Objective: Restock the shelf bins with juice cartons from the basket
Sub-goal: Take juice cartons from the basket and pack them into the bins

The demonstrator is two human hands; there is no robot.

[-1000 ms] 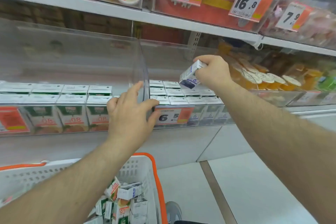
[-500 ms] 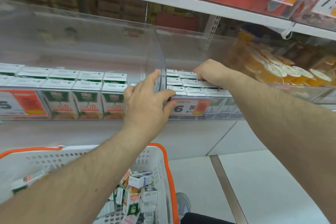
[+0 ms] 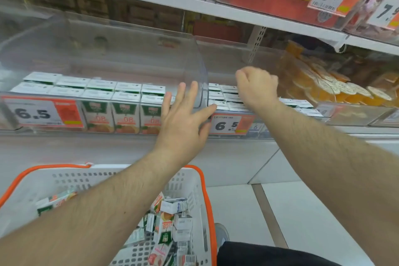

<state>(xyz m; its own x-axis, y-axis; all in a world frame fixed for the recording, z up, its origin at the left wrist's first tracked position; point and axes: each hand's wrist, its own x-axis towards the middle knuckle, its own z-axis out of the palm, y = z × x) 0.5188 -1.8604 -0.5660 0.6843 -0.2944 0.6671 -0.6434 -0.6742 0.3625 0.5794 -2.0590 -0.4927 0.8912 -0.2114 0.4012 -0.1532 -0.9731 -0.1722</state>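
Green juice cartons (image 3: pixel 121 112) are filling the left shelf bin (image 3: pixel 129 58). The left hand (image 3: pixel 183 119) is hovering with fingers spread at the divider. The right hand (image 3: pixel 257 86), curled and holding nothing, is hanging over the right bin's cartons (image 3: pixel 224 98). Below, loose cartons (image 3: pixel 170 224) are lying in the basket (image 3: pixel 194 190).

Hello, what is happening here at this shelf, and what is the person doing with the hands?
A person is restocking small juice cartons from a white plastic basket with an orange rim into clear plastic shelf bins. The left hand is open, fingers spread at the clear divider between two bins. The right hand is curled above the rows of white-topped cartons in the right bin; whether it holds anything cannot be seen. Many loose cartons remain in the basket.
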